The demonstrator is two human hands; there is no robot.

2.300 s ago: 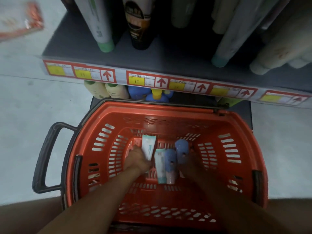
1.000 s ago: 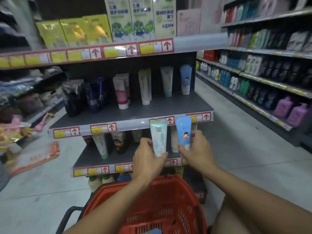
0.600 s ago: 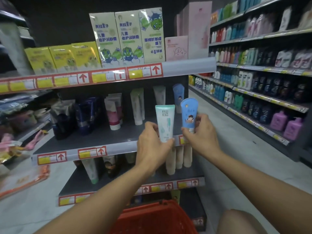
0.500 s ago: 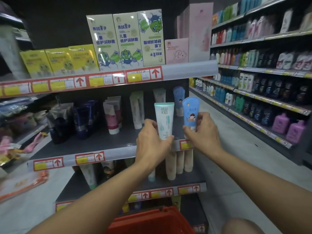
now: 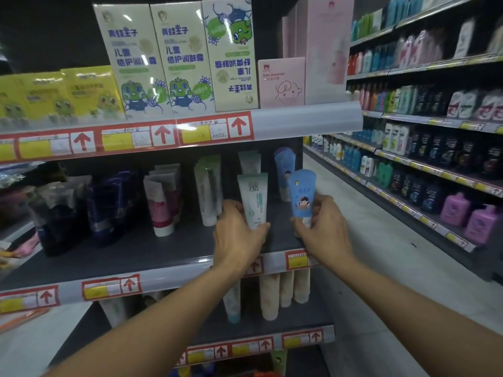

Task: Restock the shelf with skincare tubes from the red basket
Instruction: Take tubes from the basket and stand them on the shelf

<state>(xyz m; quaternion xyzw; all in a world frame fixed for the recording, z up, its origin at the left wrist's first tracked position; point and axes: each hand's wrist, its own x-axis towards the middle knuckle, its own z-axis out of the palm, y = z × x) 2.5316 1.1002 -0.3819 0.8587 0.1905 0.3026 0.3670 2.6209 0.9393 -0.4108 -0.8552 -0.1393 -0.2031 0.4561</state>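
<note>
My left hand [image 5: 238, 238] grips a white-and-green tube [image 5: 254, 198] by its lower end, cap down and upright. My right hand [image 5: 321, 232] pinches a blue tube with a cartoon child [image 5: 302, 198] the same way. Both tubes hang just above the right part of the grey middle shelf [image 5: 130, 254], in front of a matching white-green tube [image 5: 250, 162] and a matching blue tube [image 5: 284, 170] that stand at the back. Only a sliver of the red basket [image 5: 265, 374] shows at the bottom edge.
Pink-white tubes [image 5: 162, 202], pale tubes [image 5: 208, 190] and dark blue packs [image 5: 109, 205] fill the shelf to the left. Boxes [image 5: 179, 58] stand on the shelf above. Beige tubes [image 5: 283, 291] sit on the shelf below. A long aisle shelf of bottles [image 5: 435, 148] runs along the right.
Both hands came up out of the red basket, each with a tube, and moved forward over the middle shelf. The view rose from the basket to the shelf.
</note>
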